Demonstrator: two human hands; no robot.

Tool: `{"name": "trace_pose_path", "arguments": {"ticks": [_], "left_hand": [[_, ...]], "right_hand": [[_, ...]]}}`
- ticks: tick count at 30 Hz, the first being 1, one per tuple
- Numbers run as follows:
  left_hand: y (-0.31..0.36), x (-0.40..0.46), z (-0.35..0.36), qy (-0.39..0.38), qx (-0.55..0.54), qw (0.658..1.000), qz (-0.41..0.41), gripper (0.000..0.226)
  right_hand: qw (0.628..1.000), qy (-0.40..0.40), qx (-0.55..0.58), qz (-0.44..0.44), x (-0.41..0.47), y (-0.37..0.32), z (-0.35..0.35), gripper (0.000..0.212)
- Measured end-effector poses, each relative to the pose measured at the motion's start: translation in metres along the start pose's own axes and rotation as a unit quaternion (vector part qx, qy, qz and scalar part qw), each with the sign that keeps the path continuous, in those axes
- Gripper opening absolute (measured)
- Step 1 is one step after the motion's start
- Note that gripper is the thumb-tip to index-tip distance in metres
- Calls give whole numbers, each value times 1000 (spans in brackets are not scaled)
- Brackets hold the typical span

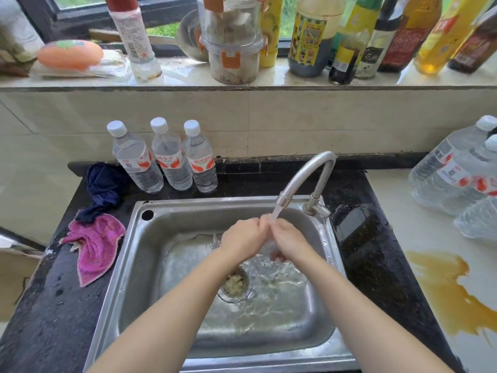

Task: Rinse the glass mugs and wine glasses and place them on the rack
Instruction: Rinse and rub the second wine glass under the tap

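Observation:
Both my hands meet under the running stream from the faucet (306, 179), over the steel sink (139, 254). Between them is a clear glass piece (269, 247), mostly hidden and blurred by water; I cannot tell whether it is a mug or a wine glass. My left hand (242, 238) grips it from the left, and a bit of glass edge shows beside that hand. My right hand (289, 239) grips it from the right, with fingertips showing through the glass. Water pools around the drain strainer (236, 285), which holds food scraps.
Three water bottles (169, 157) stand behind the sink. A pink cloth (94, 246) and a dark blue cloth (105, 187) lie on the black counter at left. Large water jugs (454, 170) and a brown spill (451, 292) are on the right counter. Sauce bottles line the windowsill (188, 74).

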State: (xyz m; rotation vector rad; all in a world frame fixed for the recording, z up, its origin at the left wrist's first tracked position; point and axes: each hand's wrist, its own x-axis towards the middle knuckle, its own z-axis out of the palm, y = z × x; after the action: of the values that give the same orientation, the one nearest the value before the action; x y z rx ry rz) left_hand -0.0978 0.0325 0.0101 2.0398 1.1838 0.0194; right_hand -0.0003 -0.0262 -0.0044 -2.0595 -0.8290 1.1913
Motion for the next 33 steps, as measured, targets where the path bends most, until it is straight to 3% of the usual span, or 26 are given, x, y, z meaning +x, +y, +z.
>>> {"name": "trace_pose_path", "arguments": {"ticks": [2, 4, 6, 8, 9, 10, 11, 13, 14, 16, 17, 19, 21, 22, 24, 26, 27, 28, 30, 32, 33], "left_hand": [[0, 8, -15, -119, -131, 983, -54, 51], [-2, 12, -20, -221, -182, 956, -65, 49], [2, 9, -14, -209, -150, 965, -57, 51], [4, 8, -1, -111, 16, 993, -20, 49], [5, 6, 4, -50, 92, 994, -1, 51], [5, 4, 6, -7, 112, 994, 7, 54], [5, 6, 2, 1, 82, 997, 3, 55], [1, 15, -10, -41, -72, 996, -41, 52], [1, 18, -17, -88, -161, 979, -88, 53], [-2, 18, -21, -152, -243, 951, -116, 57], [-2, 16, -17, -157, -231, 956, -95, 59], [-1, 10, -2, -105, -83, 991, -23, 59], [-1, 9, 8, -6, 73, 997, 25, 55], [-1, 9, 8, 16, 76, 997, 23, 55], [-3, 14, -2, -26, -30, 999, -12, 52], [-2, 18, -17, -137, -163, 973, -88, 52], [-3, 19, -20, -171, -168, 966, -102, 53], [0, 19, -21, -177, -127, 971, -94, 53], [5, 12, -12, -84, 83, 993, 7, 41], [3, 8, 9, 79, 335, 930, 130, 31], [4, 3, 15, 133, 369, 906, 158, 34]], "right_hand": [[970, 91, -27, -225, -14, 15, 3, 38], [935, 127, -91, -319, -18, 20, 0, 47], [957, 129, -118, -231, -8, 17, 0, 49], [995, 56, -84, -14, 4, 2, -4, 47], [995, 12, -56, 79, 7, -2, -5, 49], [993, -13, -34, 113, 8, -2, -6, 50], [997, -10, -22, 75, 7, 1, -7, 46], [989, 64, -10, -133, -7, 10, -5, 37], [972, 84, -24, -219, -16, 12, -4, 39], [949, 122, -76, -280, -18, 12, -4, 46], [956, 125, -115, -241, -12, 10, -2, 44], [976, 65, -197, -67, 4, -1, -6, 41], [988, 0, -117, 96, 5, -11, -11, 51], [992, -18, -72, 107, 5, -10, -11, 53], [998, 17, -25, -54, -4, 0, -7, 43], [970, 67, -20, -232, -13, 10, -2, 36], [962, 82, -38, -259, -14, 12, 1, 36], [963, 99, -53, -244, -10, 13, 4, 38], [988, 99, -7, -116, 0, 9, 7, 42], [983, 58, 160, 65, 2, 6, 9, 35], [955, 25, 265, 132, 0, 6, 10, 30]]}}
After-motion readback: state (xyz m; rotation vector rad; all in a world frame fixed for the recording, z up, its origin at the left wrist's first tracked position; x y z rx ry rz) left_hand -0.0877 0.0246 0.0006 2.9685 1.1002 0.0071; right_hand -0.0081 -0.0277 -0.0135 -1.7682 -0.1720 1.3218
